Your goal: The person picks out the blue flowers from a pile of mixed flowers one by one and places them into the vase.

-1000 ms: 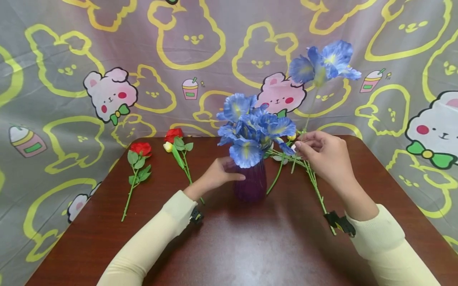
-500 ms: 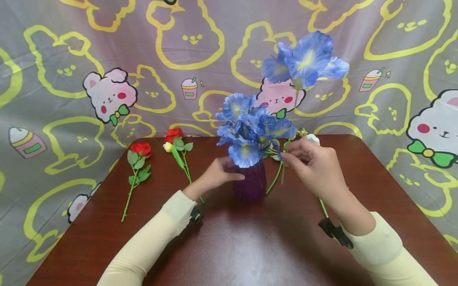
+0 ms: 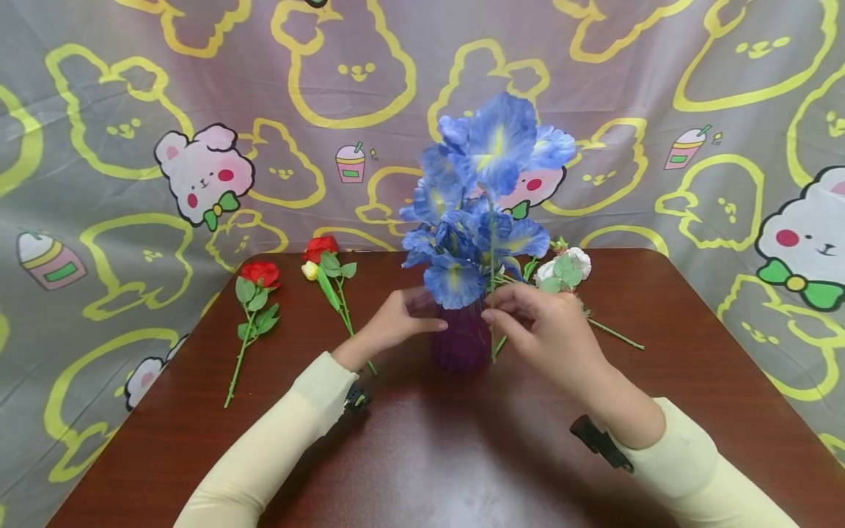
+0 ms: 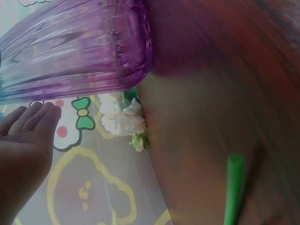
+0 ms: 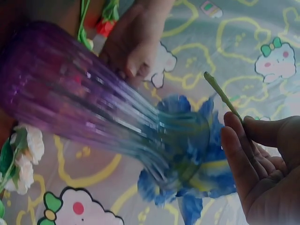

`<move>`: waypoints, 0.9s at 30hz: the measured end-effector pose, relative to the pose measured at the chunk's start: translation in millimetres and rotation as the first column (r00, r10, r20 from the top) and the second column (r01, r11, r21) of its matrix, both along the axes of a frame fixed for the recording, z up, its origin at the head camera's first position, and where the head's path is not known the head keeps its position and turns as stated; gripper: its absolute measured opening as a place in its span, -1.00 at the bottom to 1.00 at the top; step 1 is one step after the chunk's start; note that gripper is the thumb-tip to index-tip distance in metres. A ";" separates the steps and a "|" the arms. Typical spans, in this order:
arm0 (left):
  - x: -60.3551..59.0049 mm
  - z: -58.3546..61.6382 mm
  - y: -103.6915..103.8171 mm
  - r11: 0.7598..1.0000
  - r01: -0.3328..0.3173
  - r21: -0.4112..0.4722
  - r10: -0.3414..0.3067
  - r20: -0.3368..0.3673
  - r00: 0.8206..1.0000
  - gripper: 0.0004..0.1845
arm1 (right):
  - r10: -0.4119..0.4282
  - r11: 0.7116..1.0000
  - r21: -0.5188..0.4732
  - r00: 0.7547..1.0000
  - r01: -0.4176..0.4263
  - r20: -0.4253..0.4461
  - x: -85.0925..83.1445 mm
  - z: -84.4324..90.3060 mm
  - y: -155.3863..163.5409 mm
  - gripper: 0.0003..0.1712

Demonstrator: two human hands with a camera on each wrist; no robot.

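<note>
In the head view, a ribbed purple vase (image 3: 455,341) stands upright mid-table, with blue artificial irises (image 3: 452,279) spreading from its mouth. My left hand (image 3: 392,326) holds its left side, thumb across the front and fingers partly hidden behind. In the right wrist view the vase's (image 5: 84,93) glass fades from purple to clear blue. Between thumb and fingertips, my right hand (image 3: 544,323) pinches the thin green stem (image 5: 222,96) of another blue iris (image 3: 502,143). That stem hangs outside the vase, by its right side, with the bloom above the others.
At the left of the brown table (image 3: 422,455) lies a red rose (image 3: 259,275). Closer to the vase are another red flower (image 3: 320,248) and a yellow tulip (image 3: 310,271). White flowers (image 3: 573,264) lie behind my right hand. A patterned cloth (image 3: 383,66) hangs behind.
My right hand has brought the iris leftward and lower, from right of the vase to beside it, uncovering the white flowers. My left hand stays at the vase.
</note>
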State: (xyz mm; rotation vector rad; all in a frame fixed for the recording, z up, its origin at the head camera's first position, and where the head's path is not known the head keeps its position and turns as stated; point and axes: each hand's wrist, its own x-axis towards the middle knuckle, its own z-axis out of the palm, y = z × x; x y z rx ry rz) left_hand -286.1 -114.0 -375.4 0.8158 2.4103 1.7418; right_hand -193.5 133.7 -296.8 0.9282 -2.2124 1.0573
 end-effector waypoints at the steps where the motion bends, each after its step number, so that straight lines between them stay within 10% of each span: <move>1: 1.1 1.1 -1.8 1.000 -0.010 -0.001 0.010 0.007 1.000 -0.37 | 0.013 1.000 0.003 1.000 -0.013 -0.004 0.1 -1.2 -2.1 -0.88; 27: 52.8 53.7 -31.1 0.978 0.016 0.206 0.014 -0.143 0.990 -0.78 | 0.250 0.965 0.090 0.968 -0.247 -0.023 -7.0 -37.1 -45.9 -0.88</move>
